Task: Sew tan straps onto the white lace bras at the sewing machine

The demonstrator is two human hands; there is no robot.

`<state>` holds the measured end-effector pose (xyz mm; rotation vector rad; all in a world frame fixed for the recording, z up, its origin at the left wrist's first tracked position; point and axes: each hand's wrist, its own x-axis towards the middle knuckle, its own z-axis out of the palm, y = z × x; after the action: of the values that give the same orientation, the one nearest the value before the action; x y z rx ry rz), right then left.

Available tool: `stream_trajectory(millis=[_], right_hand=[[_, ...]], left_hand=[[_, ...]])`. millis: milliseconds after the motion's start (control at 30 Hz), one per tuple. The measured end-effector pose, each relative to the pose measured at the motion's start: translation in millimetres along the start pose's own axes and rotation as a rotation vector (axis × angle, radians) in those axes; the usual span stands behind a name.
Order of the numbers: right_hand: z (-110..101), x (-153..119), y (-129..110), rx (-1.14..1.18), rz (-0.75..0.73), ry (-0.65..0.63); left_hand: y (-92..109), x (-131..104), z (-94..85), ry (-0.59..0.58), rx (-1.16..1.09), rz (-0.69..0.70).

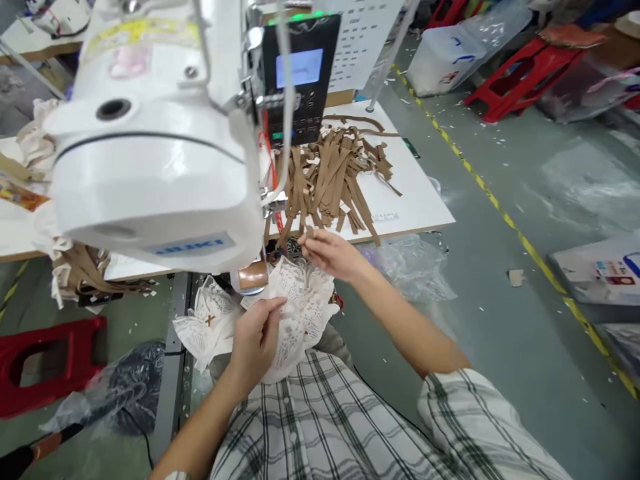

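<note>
A white lace bra [300, 303] with small brown stitched trims hangs over my lap at the front of a white sewing machine [155, 180]. My left hand [257, 340] pinches its lace between thumb and fingers, below the machine's head. Close to the needle area, my right hand [333, 255] is closed at the fingertips on the end of a brown strap [306, 233]. The needle itself is hidden behind the machine head. Just past my right hand lies a heap of brown straps [333, 173] with small white tags.
A control panel [300, 73] with a lit screen stands beside the machine. The white tabletop [425, 207] ends at the right. Further brown straps [87, 267] hang at the left edge. Red stools [535, 70] and plastic bins [445, 60] stand on the floor.
</note>
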<state>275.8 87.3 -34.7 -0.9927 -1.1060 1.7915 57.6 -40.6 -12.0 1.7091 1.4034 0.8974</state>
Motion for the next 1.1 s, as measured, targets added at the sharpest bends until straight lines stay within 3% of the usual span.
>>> stream_trajectory(millis=[67,167,300,367,433,500,600,667,900,1100], right_hand=[[30,-31,10,0.014,-0.031,-0.044],[62,-59,15,-0.056,-0.083,0.024],[70,-58,12,-0.056,-0.073,0.012],[65,-50,9,-0.039,-0.078,0.011],[60,-38,4,-0.009,-0.127,0.099],[58,-25,-1,-0.015,-0.172,0.174],[62,-4,-6,-0.176,-0.197,0.131],[66,9,-8,-0.328,-0.235,0.099],[77,39,-8,-0.688,-0.578,0.146],[80,51,-7,-0.834,-0.569,0.114]], left_hand=[[7,2,-7.8,-0.052,-0.033,-0.008],[16,5,-12.4,-0.149,-0.059,-0.033],[22,11,-9.4,-0.141,-0.089,-0.031],[21,14,-11.2,-0.127,-0.103,0.050],[16,18,-17.4,-0.061,-0.007,0.208],[7,22,-26.4,0.078,0.216,0.331],[-4,24,-38.9,0.268,0.553,0.281],[-7,24,-44.3,0.292,0.614,0.195],[-15,24,-61.6,0.068,0.287,-0.007],[-26,26,-69.9,-0.052,0.182,-0.053]])
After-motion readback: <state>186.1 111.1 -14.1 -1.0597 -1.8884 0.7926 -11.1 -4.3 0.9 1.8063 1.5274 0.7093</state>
